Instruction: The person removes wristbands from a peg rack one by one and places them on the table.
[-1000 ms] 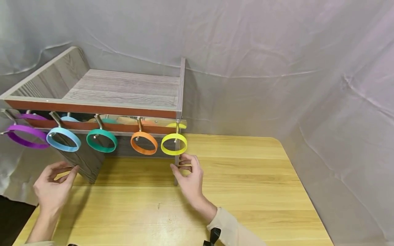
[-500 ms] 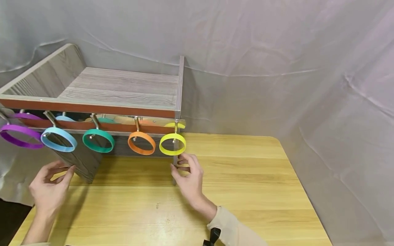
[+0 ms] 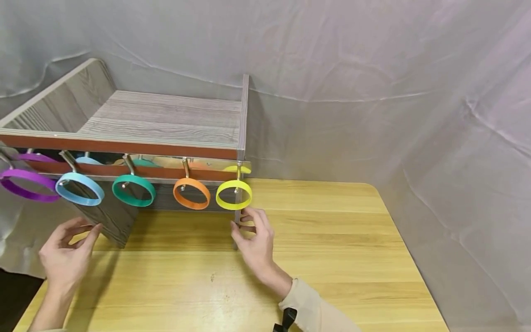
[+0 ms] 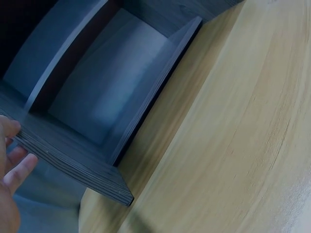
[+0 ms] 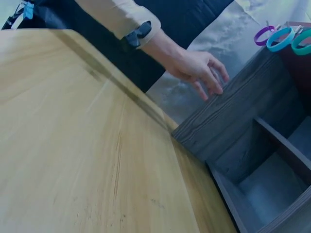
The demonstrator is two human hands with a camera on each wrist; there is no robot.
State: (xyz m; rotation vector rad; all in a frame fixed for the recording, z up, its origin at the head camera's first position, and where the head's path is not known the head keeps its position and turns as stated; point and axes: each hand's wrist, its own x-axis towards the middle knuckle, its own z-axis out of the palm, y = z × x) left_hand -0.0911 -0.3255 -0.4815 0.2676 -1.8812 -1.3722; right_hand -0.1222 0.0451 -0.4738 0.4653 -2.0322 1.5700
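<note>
A grey wood-grain shelf unit [image 3: 166, 120] stands on the table. My left hand [image 3: 66, 256] is at the front edge of its left side panel [image 3: 112, 221]; the left wrist view has the thumb on one face and fingers on the other. My right hand [image 3: 257, 242] pinches the front edge of the right side panel, thumb inside, fingers outside. Along the front, metal hooks bear a purple ring [image 3: 31, 197], a light blue ring [image 3: 79, 201], a green ring [image 3: 133, 203], an orange ring [image 3: 191, 206] and a yellow ring [image 3: 233, 206]. The yellow ring hangs just above my right hand.
The wooden table [image 3: 332, 240] extends to the right and toward me. Grey sheeting [image 3: 332, 133] hangs behind the shelf and along the right side. A dark area [image 3: 16, 295] lies off the table's left edge.
The shelf's left end, its rings and my left hand have shifted slightly left in the head view; the right end has barely moved. In the last half second almost nothing differs.
</note>
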